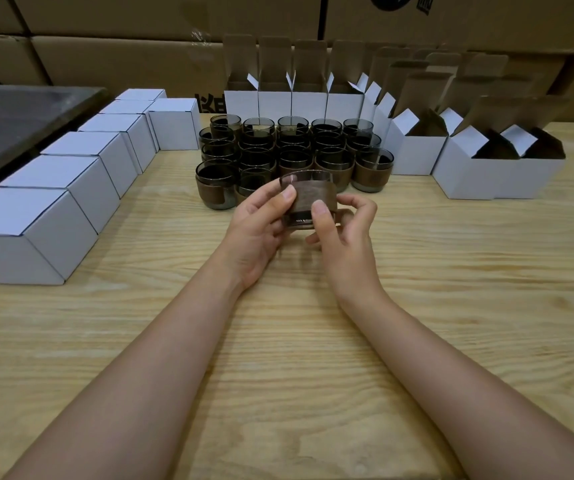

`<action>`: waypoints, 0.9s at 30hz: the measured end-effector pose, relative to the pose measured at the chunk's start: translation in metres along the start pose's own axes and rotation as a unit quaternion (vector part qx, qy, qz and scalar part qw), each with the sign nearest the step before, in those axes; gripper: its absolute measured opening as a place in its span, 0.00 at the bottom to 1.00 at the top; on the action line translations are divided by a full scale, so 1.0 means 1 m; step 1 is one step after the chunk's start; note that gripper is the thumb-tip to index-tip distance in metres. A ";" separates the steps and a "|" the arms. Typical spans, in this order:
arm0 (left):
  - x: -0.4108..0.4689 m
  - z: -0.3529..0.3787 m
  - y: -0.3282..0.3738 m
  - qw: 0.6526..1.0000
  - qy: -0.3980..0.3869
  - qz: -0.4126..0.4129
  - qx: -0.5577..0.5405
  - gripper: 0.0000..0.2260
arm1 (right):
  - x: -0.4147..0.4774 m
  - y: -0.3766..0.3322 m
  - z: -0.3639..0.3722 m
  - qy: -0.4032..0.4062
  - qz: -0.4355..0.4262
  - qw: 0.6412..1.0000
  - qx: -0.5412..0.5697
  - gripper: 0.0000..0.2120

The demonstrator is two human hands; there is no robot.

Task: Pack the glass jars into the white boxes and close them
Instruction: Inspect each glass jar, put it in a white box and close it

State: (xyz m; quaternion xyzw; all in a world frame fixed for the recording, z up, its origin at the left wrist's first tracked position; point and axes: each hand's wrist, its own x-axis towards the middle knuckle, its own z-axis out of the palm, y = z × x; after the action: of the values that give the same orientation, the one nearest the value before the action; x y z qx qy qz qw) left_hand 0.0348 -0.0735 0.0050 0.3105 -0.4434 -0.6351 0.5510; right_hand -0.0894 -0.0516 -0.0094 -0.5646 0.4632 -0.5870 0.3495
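While hands (254,233) (346,237) grip one jar (313,194), print (300,221) (tiny) blurs.

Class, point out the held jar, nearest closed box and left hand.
held jar (313,195): head view, brown sleeve.
nearest closed box (22,211): head view, top face.
left hand (254,233): head view, palm.

The left hand (257,233) and right hand (344,237) grip one jar (313,194) above the table (278,341), thumbs on its brown band. From it, more jars (292,147) cluster at 12 o'clock, closed boxes (81,174) line up at 9 to 11, and open boxes (469,161) stand at 12 to 2.
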 end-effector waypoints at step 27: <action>-0.001 0.003 0.000 0.999 -0.015 -0.014 0.028 0.22 | 0.007 0.003 0.000 -0.026 0.041 0.990 0.131 0.29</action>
State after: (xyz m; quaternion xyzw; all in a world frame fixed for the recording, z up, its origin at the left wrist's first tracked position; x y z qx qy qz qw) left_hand 0.0325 -0.0715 0.0065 0.3224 -0.4653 -0.6343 0.5265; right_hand -0.0907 -0.0593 -0.0098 -0.5097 0.3961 -0.6128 0.4557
